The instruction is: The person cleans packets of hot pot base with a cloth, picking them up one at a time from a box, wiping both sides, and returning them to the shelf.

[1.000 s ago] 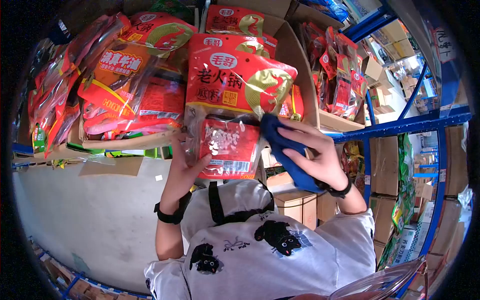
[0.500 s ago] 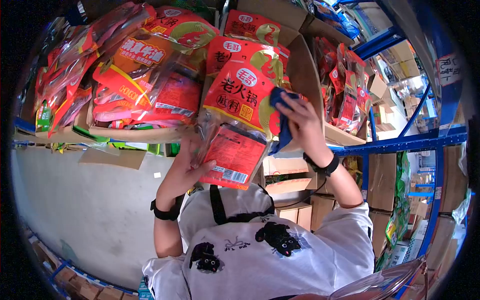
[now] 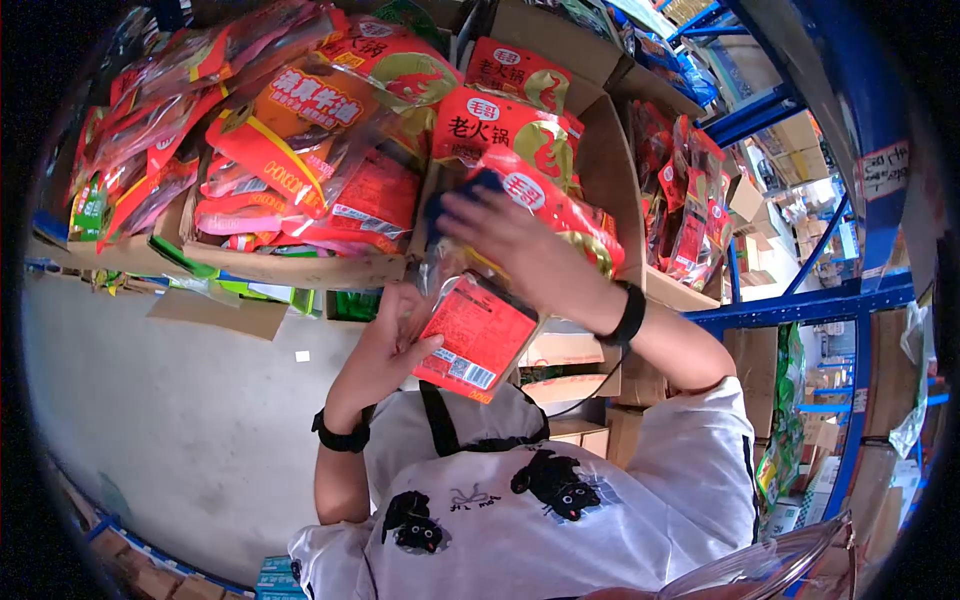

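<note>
My left hand (image 3: 385,345) grips the lower left edge of a red hotpot seasoning packet (image 3: 480,330), thumb on its front. The packet has a clear window showing a red block with a barcode label, and a printed red top. Across its upper part lies my right hand (image 3: 505,240), pressing a dark blue cloth (image 3: 466,196) at the packet's left side. That hand and forearm hide much of the printing. Just behind, similar red packets (image 3: 500,130) stand in an open cardboard box (image 3: 612,170).
To the left, an open box (image 3: 300,268) holds more red and orange seasoning packets (image 3: 300,110). Another box of red packets (image 3: 690,220) is at the right. Blue shelf beams (image 3: 800,305) run along the right side. A loose cardboard flap (image 3: 225,312) hangs below the left box.
My right hand has swept left across the packet with the cloth, from its right edge to its left side. My left hand keeps its grip, and the packet's top now leans right.
</note>
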Tool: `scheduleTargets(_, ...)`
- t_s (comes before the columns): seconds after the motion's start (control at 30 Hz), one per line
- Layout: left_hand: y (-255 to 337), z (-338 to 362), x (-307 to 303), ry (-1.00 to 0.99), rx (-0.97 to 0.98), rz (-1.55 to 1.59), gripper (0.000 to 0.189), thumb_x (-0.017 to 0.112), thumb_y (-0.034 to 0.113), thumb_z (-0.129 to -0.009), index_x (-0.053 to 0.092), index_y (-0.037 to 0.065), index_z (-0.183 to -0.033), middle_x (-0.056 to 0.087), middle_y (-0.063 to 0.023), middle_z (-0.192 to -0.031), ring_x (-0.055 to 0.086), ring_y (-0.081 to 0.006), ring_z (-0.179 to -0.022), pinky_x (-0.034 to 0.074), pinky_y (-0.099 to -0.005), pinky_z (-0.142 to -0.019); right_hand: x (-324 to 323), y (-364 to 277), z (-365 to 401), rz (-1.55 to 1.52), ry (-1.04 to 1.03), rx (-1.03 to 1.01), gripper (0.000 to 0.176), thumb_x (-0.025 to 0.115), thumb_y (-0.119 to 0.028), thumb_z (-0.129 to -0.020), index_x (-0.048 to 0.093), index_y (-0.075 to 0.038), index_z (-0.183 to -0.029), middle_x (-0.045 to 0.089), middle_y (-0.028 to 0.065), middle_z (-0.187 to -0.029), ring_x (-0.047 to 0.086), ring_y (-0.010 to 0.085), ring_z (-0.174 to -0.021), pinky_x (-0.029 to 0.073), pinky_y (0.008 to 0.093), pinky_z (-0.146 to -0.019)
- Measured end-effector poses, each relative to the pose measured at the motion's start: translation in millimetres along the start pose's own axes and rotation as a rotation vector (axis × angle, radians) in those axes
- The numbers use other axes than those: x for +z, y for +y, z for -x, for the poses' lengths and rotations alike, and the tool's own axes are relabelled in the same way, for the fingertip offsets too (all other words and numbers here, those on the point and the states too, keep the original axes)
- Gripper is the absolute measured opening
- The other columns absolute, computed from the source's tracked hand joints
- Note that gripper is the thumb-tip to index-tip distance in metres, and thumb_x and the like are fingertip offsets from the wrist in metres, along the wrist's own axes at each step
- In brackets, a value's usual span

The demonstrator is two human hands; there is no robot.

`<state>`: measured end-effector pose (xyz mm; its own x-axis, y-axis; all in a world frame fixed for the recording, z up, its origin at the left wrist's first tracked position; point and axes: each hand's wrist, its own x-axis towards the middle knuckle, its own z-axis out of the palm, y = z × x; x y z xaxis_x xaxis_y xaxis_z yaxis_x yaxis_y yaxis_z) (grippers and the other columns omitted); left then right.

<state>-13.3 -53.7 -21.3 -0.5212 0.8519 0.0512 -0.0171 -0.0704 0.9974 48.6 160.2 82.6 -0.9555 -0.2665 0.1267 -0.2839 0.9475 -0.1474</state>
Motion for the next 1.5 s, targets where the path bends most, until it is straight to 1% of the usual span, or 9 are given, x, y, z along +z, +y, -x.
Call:
scheduleTargets(0.23,7.7,5.9,-1.1,0.005,-0.018,-0.082,0.046,0.066,0.019,-0.082,0.033,0.004,-0.112,0.051,-0.0143,-0.100,0.054,-0.0229,-0.093,0.043,-0.0341,-0.079,-21.5,87.1,38.6,0.101,-0.042,0.243,0.053,0.050,0.005,-0.073,0.052,-0.006,-0.124,0.049,0.0144,-0.130,0.048,0.0347,-0.114,0.041,0.0383,-0.095)
scheduleTargets(0.43,-5.2,5.4,2.2,0.043,0.004,-0.078,0.050,0.066,0.018,-0.082,0.032,0.002,-0.114,0.050,-0.0168,-0.102,0.053,-0.0249,-0.099,0.041,-0.0343,-0.086,-60.1,15.5,30.8,0.294,0.334,0.187,0.057,0.052,0.009,-0.065,0.055,-0.005,-0.121,0.051,0.0152,-0.126,0.052,0.0342,-0.104,0.043,0.0418,-0.092)
scheduleTargets(0.47,-3.2,5.2,1.9,0.040,0.014,-0.079,0.050,0.066,0.018,-0.082,0.032,0.002,-0.114,0.050,-0.0168,-0.102,0.053,-0.0249,-0.099,0.041,-0.0343,-0.086,-58.2,-0.6,28.4,0.264,0.317,0.172,0.050,0.052,0.006,-0.073,0.055,-0.007,-0.121,0.048,0.0153,-0.130,0.050,0.0340,-0.112,0.039,0.0414,-0.096)
scheduleTargets(0.7,-3.6,4.7,4.6,0.030,-0.085,0.165,0.053,0.067,0.019,-0.082,0.030,0.000,-0.115,0.044,-0.0143,-0.109,0.047,-0.0177,-0.102,0.042,-0.0309,-0.085,3.7,-37.8,34.9,0.010,-0.032,0.054,0.061,0.057,0.001,-0.069,0.048,-0.012,-0.128,0.038,0.0103,-0.140,0.043,0.0323,-0.121,0.040,0.0411,-0.098)
scheduleTargets(1.1,46.2,-1.3,6.7,0.189,0.026,-0.090,0.052,0.073,0.023,-0.075,0.042,0.000,-0.110,0.061,-0.0153,-0.090,0.064,-0.0236,-0.077,0.049,-0.0321,-0.067,-44.1,28.1,124.3,-0.262,0.305,0.584,0.046,0.050,0.010,-0.070,0.063,-0.006,-0.111,0.055,0.0161,-0.121,0.053,0.0313,-0.113,0.040,0.0343,-0.097)
scheduleTargets(1.17,82.8,-4.2,1.9,0.297,0.314,-0.520,0.054,0.075,0.018,-0.072,0.043,0.001,-0.112,0.063,-0.0155,-0.094,0.066,-0.0258,-0.079,0.050,-0.0317,-0.067,-53.8,25.0,129.3,-0.277,0.418,0.631,0.046,0.050,0.012,-0.071,0.063,-0.005,-0.112,0.056,0.0155,-0.120,0.052,0.0284,-0.114,0.038,0.0318,-0.097)
scheduleTargets(1.23,121.1,-5.3,7.7,0.331,0.260,-0.434,0.050,0.076,0.012,-0.070,0.047,0.001,-0.110,0.064,-0.0171,-0.098,0.066,-0.0274,-0.084,0.051,-0.0328,-0.070,-61.3,25.1,137.3,-0.331,0.530,0.663,0.046,0.048,0.013,-0.073,0.062,-0.005,-0.114,0.055,0.0143,-0.121,0.052,0.0254,-0.114,0.038,0.0296,-0.096)
scheduleTargets(1.3,140.8,-11.2,12.9,0.380,0.511,-0.597,0.044,0.076,0.008,-0.069,0.051,0.000,-0.105,0.064,-0.0172,-0.100,0.065,-0.0261,-0.085,0.051,-0.0333,-0.072,-69.8,20.1,140.6,-0.404,0.623,0.691,0.045,0.046,0.014,-0.076,0.059,-0.002,-0.117,0.053,0.0114,-0.124,0.050,0.0192,-0.116,0.038,0.0264,-0.095)
scheduleTargets(1.5,81.6,-51.7,44.2,0.218,0.905,-1.351,0.024,0.064,0.013,-0.072,0.057,0.014,-0.095,0.059,-0.0105,-0.112,0.059,-0.0258,-0.092,0.052,-0.0346,-0.076,-54.9,25.7,149.5,-0.478,0.859,0.784,0.044,0.046,0.012,-0.077,0.058,-0.001,-0.118,0.053,0.0116,-0.125,0.049,0.0205,-0.117,0.036,0.0282,-0.098)
